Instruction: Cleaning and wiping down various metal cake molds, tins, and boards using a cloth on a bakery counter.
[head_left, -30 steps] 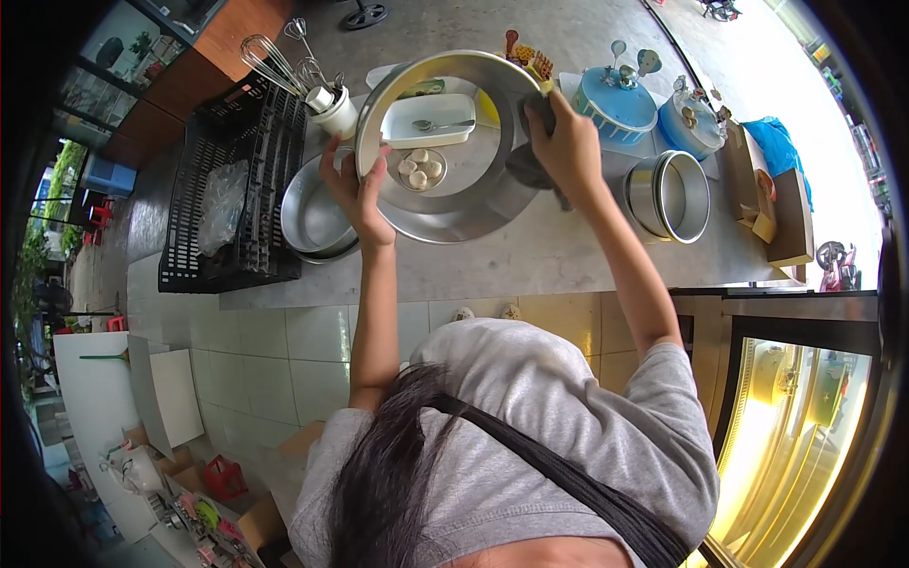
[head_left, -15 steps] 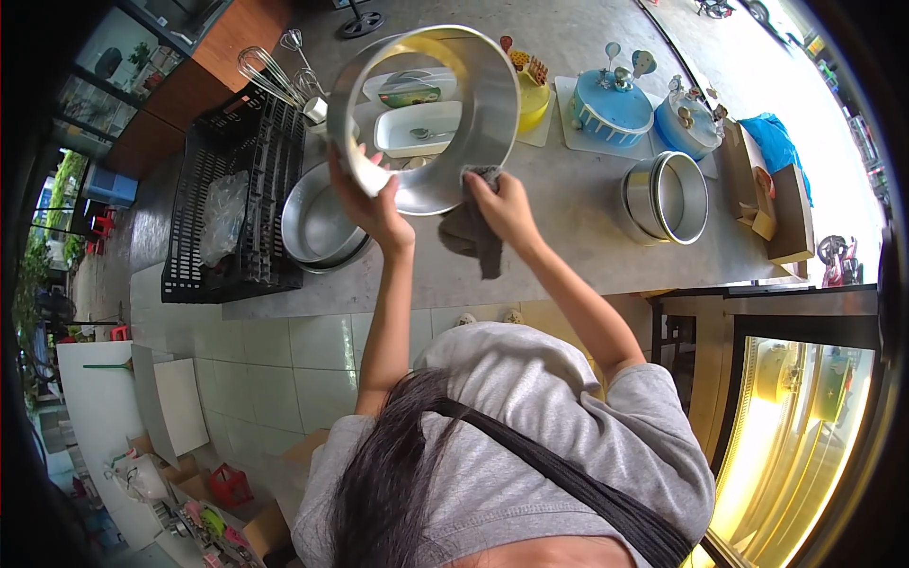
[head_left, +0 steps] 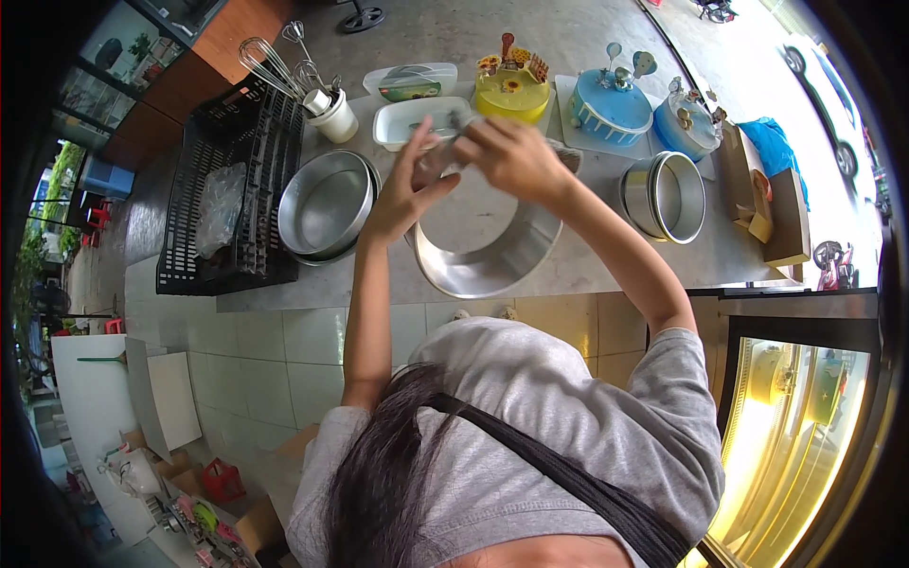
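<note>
A round silver cake ring point(head_left: 483, 268) without a bottom stands on the grey tabletop under my hands. My left hand point(head_left: 402, 197) is over its left side, thumb and fingers spread apart, with no firm grip visible. Close beside it, my right hand point(head_left: 516, 161) crosses above the far part of the ring, knuckles up and fingers bent. Those fingertips are smeared by motion, and a greyish blur between the two hands cannot be made out. Part of a grey-brown cloth point(head_left: 568, 155) shows just beyond my right wrist; whether my hand touches it is hidden.
Stacked round pans point(head_left: 325, 210) and a black crate point(head_left: 227, 194) are to the left, with whisks in a white cup point(head_left: 335, 118). Beyond are a white tub point(head_left: 393, 126), a yellow cake point(head_left: 511, 93) and blue cakes point(head_left: 611, 106). Nested tins point(head_left: 666, 197) and cardboard boxes point(head_left: 788, 213) are at right.
The cake ring has come down from its raised, tilted position to the table, nearer me. My left hand has let go of it. My right hand has moved left toward my left hand.
</note>
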Tool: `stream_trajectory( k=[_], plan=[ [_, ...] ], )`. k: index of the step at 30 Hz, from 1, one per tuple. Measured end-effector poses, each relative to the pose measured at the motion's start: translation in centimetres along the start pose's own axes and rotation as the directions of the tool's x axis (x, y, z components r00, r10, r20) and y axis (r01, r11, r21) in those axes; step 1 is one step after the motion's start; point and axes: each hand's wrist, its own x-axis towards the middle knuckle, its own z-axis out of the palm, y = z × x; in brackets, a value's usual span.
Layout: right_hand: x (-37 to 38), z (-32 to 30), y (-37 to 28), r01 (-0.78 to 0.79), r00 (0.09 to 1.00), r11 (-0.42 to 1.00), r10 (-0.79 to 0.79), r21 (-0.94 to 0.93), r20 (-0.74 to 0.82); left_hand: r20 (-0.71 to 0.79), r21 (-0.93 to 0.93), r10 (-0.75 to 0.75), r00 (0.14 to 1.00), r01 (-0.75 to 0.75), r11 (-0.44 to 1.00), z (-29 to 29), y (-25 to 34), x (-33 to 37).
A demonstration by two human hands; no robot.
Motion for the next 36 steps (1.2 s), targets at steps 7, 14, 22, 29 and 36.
stream_trajectory(
  k=[7,14,22,29,36],
  plan=[
    [-4.3,0.6,3.9,-0.72,0.663,0.677,0.736,0.153,-0.138,-0.66,-0.14,0.052,0.75,-0.192,0.971,3.9,-3.6,-3.5],
    [-4.9,2.4,0.8,-0.847,0.47,0.453,0.883,0.278,-0.006,-0.703,0.471,0.442,0.557,-0.101,0.876,2.1,-4.7,-0.9],
    [-2.1,1.6,4.6,-0.394,0.918,0.919,0.394,0.026,-0.042,-0.039,0.814,0.657,0.753,-0.358,0.458,1.1,1.0,2.2],
    [-2.0,-0.1,4.0,-0.703,0.708,0.693,0.703,0.16,0.071,-0.529,0.648,0.629,0.57,-0.207,0.733,0.6,-0.4,0.9],
    [-4.1,1.6,1.9,-0.804,0.463,0.453,0.884,0.385,-0.072,-0.788,0.325,0.287,0.544,-0.027,0.945,2.0,-5.3,0.9]
  ],
)
